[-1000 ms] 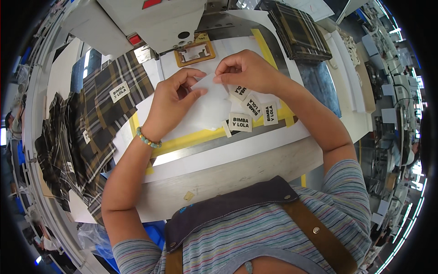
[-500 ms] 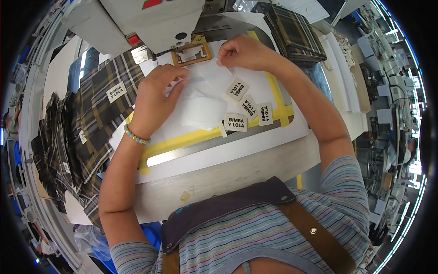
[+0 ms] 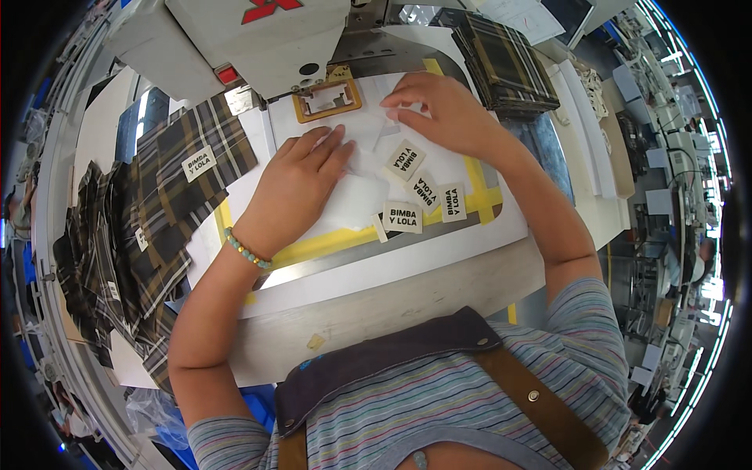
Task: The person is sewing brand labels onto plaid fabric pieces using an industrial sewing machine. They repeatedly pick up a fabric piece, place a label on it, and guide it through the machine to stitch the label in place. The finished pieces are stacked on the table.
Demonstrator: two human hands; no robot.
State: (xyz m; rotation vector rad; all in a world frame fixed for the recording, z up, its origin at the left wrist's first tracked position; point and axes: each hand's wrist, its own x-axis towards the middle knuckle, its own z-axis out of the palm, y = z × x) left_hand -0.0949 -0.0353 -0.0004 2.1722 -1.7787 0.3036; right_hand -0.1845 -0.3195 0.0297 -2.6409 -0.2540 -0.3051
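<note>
My left hand (image 3: 298, 188) lies palm down with its fingers stretched out over thin white sheets (image 3: 356, 205) on the work plate. My right hand (image 3: 450, 113) has its thumb and forefinger apart, beside the edge of a thin, see-through white sheet (image 3: 368, 135). Nothing shows clearly in its grip. That sheet reaches up to an orange-rimmed rectangular clamp frame (image 3: 298, 111) under the sewing machine head (image 3: 258, 39). Several pale fabric labels with dark lettering lie below my right hand, among them a tilted label (image 3: 394, 168) and a squarer label (image 3: 403, 227).
Brown plaid fabric pieces (image 3: 184, 129), some bearing a pale label, are heaped at the left. A stack of folded plaid pieces (image 3: 509, 66) stands at the far right. Yellow tape (image 3: 487, 205) borders the work plate. A small tan scrap (image 3: 316, 341) lies on the table's front edge.
My left hand has come down flat and slightly nearer, onto the white sheets. My right hand has moved a little right and nearer, its pinched fingers now apart. A thin sheet now lies below the frame.
</note>
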